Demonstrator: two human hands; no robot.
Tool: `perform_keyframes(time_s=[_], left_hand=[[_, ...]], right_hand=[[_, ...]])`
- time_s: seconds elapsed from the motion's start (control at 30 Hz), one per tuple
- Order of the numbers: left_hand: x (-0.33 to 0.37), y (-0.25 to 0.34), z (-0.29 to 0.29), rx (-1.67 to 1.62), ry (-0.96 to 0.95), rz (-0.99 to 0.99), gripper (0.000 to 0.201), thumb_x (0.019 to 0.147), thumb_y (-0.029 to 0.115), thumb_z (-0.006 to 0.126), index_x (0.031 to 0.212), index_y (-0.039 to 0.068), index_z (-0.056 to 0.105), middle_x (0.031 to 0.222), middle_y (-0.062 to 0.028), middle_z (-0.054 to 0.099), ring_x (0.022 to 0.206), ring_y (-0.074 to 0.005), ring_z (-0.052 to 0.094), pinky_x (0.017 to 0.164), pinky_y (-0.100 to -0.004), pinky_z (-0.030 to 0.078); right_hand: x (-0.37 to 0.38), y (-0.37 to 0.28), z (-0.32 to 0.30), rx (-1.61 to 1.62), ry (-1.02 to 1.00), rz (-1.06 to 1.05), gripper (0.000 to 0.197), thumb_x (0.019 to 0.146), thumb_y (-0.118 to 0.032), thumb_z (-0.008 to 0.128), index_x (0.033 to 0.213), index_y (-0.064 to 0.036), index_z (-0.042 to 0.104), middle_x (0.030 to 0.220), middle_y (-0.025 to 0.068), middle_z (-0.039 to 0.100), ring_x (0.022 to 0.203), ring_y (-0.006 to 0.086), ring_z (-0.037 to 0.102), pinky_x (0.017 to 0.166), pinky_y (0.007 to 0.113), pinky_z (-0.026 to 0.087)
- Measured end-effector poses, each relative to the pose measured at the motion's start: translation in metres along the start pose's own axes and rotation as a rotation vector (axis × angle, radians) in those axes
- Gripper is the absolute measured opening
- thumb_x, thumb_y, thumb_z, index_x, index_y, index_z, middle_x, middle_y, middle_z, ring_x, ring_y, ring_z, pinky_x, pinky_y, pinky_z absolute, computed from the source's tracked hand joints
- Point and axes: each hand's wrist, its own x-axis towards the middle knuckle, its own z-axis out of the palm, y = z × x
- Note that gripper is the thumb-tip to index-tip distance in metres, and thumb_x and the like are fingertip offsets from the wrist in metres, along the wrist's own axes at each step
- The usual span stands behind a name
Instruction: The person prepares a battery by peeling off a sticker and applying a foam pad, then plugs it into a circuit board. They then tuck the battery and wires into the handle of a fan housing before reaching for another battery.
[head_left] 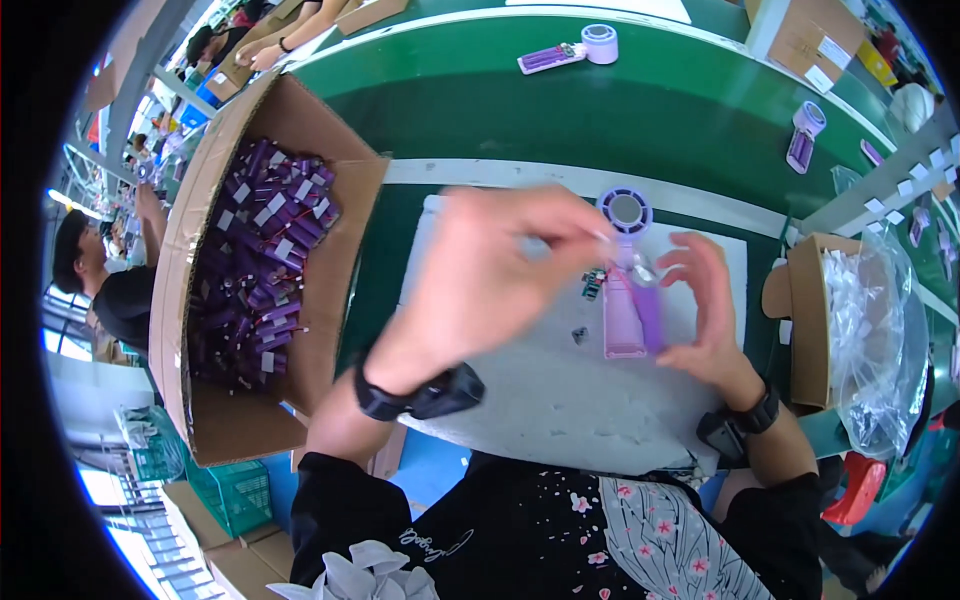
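A handheld fan (627, 213) with a round purple-rimmed head lies on the grey work mat (520, 370), its pink handle shell (622, 330) open. Over the handle is a purple cylindrical battery (650, 318), slightly tilted. My right hand (708, 312) curves around the battery, thumb at its lower end and fingers near its upper end. My left hand (490, 270), smeared by motion, is above the mat with thumb and forefinger pinched beside the fan's neck. What the pinch holds is too blurred to name. A small green circuit board (593, 284) shows beside the handle.
A large cardboard box (335, 240) of purple batteries (265, 260) stands at left. On the right is a smaller carton (812, 330) with clear plastic bags (880, 340). Other fans (599, 45) lie on the green belt (440, 100). A small dark part (579, 336) lies on the mat.
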Motion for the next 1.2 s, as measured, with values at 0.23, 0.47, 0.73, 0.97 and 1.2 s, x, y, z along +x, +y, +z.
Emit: perform_keyframes(time_s=[0.23, 0.47, 0.73, 0.97, 1.2], left_hand=[[-0.004, -0.019, 0.045, -0.124, -0.115, -0.039, 0.020, 0.078, 0.002, 0.074, 0.097, 0.000, 0.067, 0.093, -0.0101, 0.070, 0.083, -0.0159, 0.068, 0.073, -0.0273, 0.053], [-0.021, -0.055, 0.063, 0.160, -0.206, -0.185, 0.047, 0.074, 0.007, 0.078, 0.113, 0.004, 0.053, 0.101, -0.0126, 0.066, 0.085, -0.0232, 0.064, 0.075, -0.0342, 0.051], [-0.014, -0.070, 0.079, -0.025, -0.283, -0.136, 0.041, 0.076, 0.005, 0.075, 0.109, 0.006, 0.051, 0.091, -0.0078, 0.064, 0.078, -0.0217, 0.062, 0.068, -0.0315, 0.049], [-0.005, -0.074, 0.062, -0.156, -0.427, -0.146, 0.023, 0.079, 0.002, 0.070, 0.097, 0.004, 0.056, 0.086, -0.0110, 0.063, 0.073, -0.0237, 0.062, 0.064, -0.0329, 0.049], [-0.012, -0.078, 0.064, -0.231, -0.350, -0.167, 0.021, 0.083, 0.000, 0.068, 0.102, 0.003, 0.060, 0.085, -0.0073, 0.065, 0.067, -0.0136, 0.059, 0.060, -0.0267, 0.047]], right_hand=[[-0.017, -0.005, 0.003, 0.202, -0.042, 0.319, 0.059, 0.077, -0.012, 0.073, 0.128, -0.0029, 0.045, 0.097, 0.0069, 0.058, 0.081, 0.0137, 0.057, 0.070, 0.026, 0.047], [-0.012, 0.001, 0.003, 0.429, 0.266, 0.563, 0.035, 0.081, -0.001, 0.066, 0.112, -0.0036, 0.049, 0.089, 0.0048, 0.055, 0.072, 0.0122, 0.054, 0.064, 0.025, 0.043], [-0.010, -0.001, 0.010, -0.214, 0.102, 0.303, 0.024, 0.075, 0.008, 0.067, 0.088, -0.0056, 0.051, 0.087, 0.0060, 0.058, 0.074, 0.0147, 0.055, 0.065, 0.026, 0.045], [0.005, -0.012, 0.007, -0.514, -0.096, 0.041, 0.027, 0.066, 0.010, 0.068, 0.081, -0.0070, 0.054, 0.094, 0.0087, 0.065, 0.077, 0.0237, 0.056, 0.064, 0.030, 0.046], [0.006, -0.012, 0.009, -0.528, -0.130, 0.051, 0.026, 0.066, 0.009, 0.070, 0.081, -0.0066, 0.055, 0.089, 0.0071, 0.066, 0.075, 0.0236, 0.056, 0.063, 0.031, 0.046]])
